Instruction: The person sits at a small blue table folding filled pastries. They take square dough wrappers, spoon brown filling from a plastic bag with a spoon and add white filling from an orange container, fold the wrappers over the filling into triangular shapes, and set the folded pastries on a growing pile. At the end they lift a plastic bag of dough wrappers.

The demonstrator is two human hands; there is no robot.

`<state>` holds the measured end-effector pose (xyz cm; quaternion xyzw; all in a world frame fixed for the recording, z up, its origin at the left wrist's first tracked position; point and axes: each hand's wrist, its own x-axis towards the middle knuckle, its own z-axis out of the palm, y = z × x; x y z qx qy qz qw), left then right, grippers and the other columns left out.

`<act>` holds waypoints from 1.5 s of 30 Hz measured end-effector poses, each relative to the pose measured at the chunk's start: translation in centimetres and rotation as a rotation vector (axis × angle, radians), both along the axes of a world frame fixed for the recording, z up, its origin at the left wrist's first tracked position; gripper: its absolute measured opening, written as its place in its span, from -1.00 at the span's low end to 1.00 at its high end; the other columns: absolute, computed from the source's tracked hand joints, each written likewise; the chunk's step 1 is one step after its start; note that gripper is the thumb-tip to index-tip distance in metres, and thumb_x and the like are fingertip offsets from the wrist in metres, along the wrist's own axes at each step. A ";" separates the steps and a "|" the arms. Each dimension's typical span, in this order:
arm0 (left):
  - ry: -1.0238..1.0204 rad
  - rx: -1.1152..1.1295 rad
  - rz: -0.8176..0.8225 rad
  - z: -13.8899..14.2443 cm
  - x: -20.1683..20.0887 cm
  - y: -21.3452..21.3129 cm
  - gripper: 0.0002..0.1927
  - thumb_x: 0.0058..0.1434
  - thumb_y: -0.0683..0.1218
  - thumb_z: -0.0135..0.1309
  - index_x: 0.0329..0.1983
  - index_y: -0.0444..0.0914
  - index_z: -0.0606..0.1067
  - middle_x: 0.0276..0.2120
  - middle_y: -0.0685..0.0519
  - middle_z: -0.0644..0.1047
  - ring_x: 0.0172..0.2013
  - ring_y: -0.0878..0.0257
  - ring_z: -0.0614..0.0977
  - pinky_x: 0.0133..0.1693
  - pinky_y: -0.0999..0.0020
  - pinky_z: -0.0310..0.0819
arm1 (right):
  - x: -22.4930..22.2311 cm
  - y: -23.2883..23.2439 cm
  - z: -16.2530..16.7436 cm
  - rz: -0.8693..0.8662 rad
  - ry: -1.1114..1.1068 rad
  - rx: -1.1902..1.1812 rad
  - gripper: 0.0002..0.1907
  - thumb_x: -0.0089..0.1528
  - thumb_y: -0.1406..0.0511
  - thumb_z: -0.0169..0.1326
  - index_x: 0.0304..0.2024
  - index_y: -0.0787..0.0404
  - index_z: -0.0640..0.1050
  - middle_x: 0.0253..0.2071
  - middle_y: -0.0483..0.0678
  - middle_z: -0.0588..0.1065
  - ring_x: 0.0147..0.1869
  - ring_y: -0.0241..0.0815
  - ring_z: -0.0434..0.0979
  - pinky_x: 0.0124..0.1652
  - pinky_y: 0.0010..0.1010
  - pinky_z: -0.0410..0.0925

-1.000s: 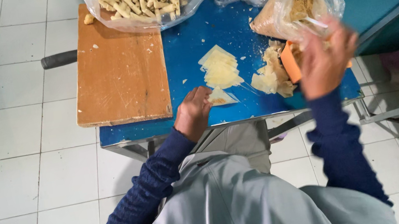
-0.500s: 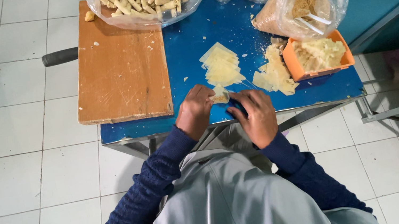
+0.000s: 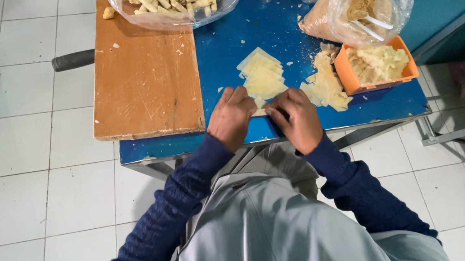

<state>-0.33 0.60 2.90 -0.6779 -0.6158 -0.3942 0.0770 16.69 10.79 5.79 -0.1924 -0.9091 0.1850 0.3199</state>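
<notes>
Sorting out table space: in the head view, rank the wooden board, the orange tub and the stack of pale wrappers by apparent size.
1. Wooden board, clearly largest.
2. Orange tub.
3. Stack of pale wrappers, close to the tub, so that order is unsure.

The blue counter (image 3: pixel 220 57) carries a wooden board (image 3: pixel 145 76) along its left edge. Pale wrappers (image 3: pixel 262 75) lie mid-counter, an orange tub (image 3: pixel 376 65) near the right edge, bags along the far edge.
</notes>
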 end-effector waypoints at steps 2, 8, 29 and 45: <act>-0.125 -0.029 0.004 -0.2 0.1 0.7 -0.96 0.22 -0.21 0.01 -0.35 -0.27 0.47 -0.28 -0.07 0.45 -0.18 -0.08 0.48 -0.13 0.08 0.42 | -0.3 0.3 -0.1 -0.004 -0.003 -0.054 -0.91 0.22 0.39 0.21 -0.21 0.20 0.62 -0.25 0.00 0.49 -0.11 0.06 0.48 -0.15 -0.16 0.36; -0.146 -0.070 -0.036 -0.1 0.2 0.7 -0.96 0.20 -0.25 0.00 -0.30 -0.28 0.45 -0.24 -0.08 0.45 -0.16 -0.09 0.49 -0.13 0.06 0.41 | -0.3 -0.4 0.0 0.015 -0.025 0.069 -0.89 0.25 0.42 0.19 -0.16 0.21 0.63 -0.21 -0.01 0.52 -0.09 0.09 0.50 -0.13 -0.16 0.38; -0.325 -0.157 -0.212 1.0 -0.2 -0.2 -0.85 0.14 -0.24 0.18 -0.29 -0.31 0.43 -0.22 -0.07 0.42 -0.22 -0.08 0.55 -0.26 0.08 0.44 | 0.1 0.9 0.5 0.190 -0.085 -0.026 -0.94 0.23 0.37 0.21 -0.26 0.24 0.61 -0.26 -0.02 0.54 -0.10 0.05 0.50 -0.12 -0.18 0.38; -0.221 -0.045 -0.145 0.4 0.2 -0.5 -0.81 0.13 -0.29 0.13 -0.20 -0.29 0.42 -0.16 -0.13 0.40 -0.10 -0.16 0.50 -0.10 0.03 0.42 | 0.1 -0.2 0.5 0.100 -0.045 0.198 -0.85 0.19 0.43 0.25 -0.17 0.26 0.63 -0.20 0.03 0.49 -0.09 0.07 0.47 -0.15 -0.15 0.39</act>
